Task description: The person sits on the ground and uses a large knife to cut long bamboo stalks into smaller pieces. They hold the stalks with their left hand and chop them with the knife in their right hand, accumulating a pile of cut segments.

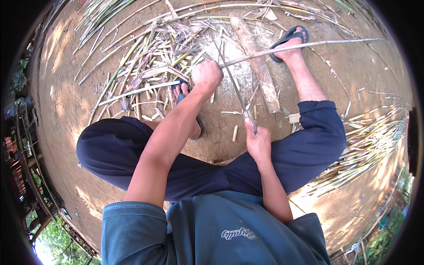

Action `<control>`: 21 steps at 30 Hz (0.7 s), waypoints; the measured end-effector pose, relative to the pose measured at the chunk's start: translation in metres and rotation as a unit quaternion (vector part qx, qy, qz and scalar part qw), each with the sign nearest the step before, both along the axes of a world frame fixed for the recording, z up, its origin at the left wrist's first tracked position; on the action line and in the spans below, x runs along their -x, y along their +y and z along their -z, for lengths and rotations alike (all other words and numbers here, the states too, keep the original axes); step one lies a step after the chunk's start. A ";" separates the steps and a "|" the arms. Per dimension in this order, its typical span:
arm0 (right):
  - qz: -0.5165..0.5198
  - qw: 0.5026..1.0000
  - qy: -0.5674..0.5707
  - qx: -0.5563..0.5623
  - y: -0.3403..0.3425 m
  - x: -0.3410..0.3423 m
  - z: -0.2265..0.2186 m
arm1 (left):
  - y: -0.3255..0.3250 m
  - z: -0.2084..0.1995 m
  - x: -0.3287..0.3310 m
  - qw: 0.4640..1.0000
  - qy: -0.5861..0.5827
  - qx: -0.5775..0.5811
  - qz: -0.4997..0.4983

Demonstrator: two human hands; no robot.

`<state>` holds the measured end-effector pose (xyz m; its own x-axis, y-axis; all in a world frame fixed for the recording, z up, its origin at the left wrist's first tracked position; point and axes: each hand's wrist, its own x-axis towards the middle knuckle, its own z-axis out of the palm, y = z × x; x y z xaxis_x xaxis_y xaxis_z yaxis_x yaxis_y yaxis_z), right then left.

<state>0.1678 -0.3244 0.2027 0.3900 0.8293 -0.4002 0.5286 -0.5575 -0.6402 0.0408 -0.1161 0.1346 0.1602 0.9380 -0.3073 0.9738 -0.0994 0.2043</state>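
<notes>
My left hand (207, 77) is closed around the thick end of a long, thin dry stalk (304, 47), which stretches away to the far right. In my right hand (259, 144), the fingers wrap the handle of a long narrow machete (237, 92). Its dark blade points up and to the left, crossing the stalk just right of my left fist. Whether the edge touches the stalk I cannot tell. Beneath the stalk a bare wooden log (264, 84) lies on the ground between my feet.
Cut stalk pieces and dry husks (150, 57) are heaped by my left foot. Uncut stalks (99, 17) lie at the far left, and a large bundle of stalks (366, 150) rests beside my right knee. A short cut piece (235, 133) lies on the packed earth (212, 148).
</notes>
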 end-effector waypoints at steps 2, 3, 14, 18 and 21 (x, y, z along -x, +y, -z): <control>-0.006 0.998 0.069 0.009 -0.012 -0.005 -0.018 | 0.000 -0.005 0.000 1.000 0.007 -0.004 0.013; -0.010 0.999 0.041 -0.012 -0.012 -0.006 -0.008 | -0.002 -0.009 -0.004 1.000 0.016 -0.002 0.019; -0.004 1.000 0.012 -0.025 -0.013 -0.004 0.010 | -0.008 -0.007 -0.003 0.999 0.015 -0.020 0.036; -0.001 1.000 0.016 -0.019 0.022 0.000 0.022 | -0.011 0.007 -0.001 0.999 -0.016 -0.026 0.029; 0.013 0.997 0.049 -0.064 0.016 0.006 0.004 | -0.006 -0.004 0.006 1.000 -0.009 -0.014 0.026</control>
<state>0.1615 -0.3084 0.1988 0.3760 0.8658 -0.3300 0.4461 -0.4813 -0.7545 0.0347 -0.1221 0.1386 0.2145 0.9365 -0.2775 0.9632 -0.1557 0.2191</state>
